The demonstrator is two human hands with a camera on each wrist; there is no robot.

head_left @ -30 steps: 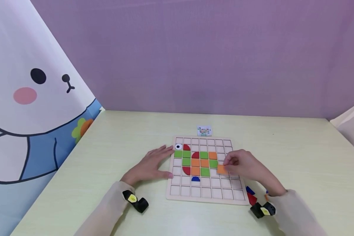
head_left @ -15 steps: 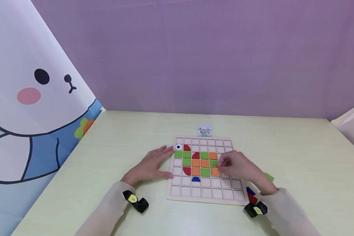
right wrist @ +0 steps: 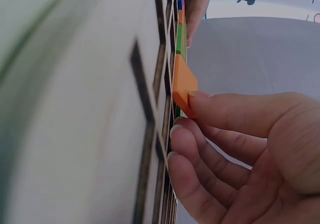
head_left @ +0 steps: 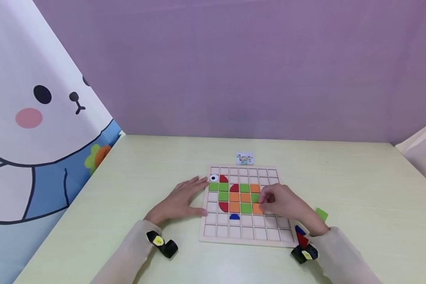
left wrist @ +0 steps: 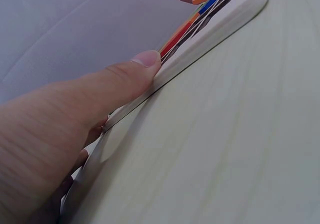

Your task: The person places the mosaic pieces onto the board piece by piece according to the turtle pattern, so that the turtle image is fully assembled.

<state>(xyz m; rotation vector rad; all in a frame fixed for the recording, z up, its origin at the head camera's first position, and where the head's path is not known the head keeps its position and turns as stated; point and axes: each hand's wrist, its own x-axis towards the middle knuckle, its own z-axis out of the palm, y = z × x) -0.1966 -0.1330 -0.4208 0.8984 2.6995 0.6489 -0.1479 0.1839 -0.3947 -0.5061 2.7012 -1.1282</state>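
Observation:
A pale square grid board [head_left: 230,241] lies on the table, with green, orange and red pieces in its cells. My right hand [head_left: 282,202] pinches an orange square tile [right wrist: 184,83] over a cell beside a green square [head_left: 246,208]. In the right wrist view the tile stands tilted, its lower edge at the grid and the thumb on its face. My left hand [head_left: 181,201] lies along the board's left edge, fingers spread, with the thumb tip [left wrist: 148,59] touching the rim. A white eye piece [head_left: 213,178] sits at upper left, a blue half-circle [head_left: 234,217] lower down.
Right of the board lie a loose green square [head_left: 321,214], a blue piece [head_left: 299,230] and a red piece [head_left: 302,240], close to the right wrist. A small picture card [head_left: 245,158] lies behind the board. A purple cloth [head_left: 255,71] hangs at the table's back edge.
My right hand has moved left with the orange tile, bringing it against the cell beside the green square. The loose green square has come into sight. The left hand stays in place.

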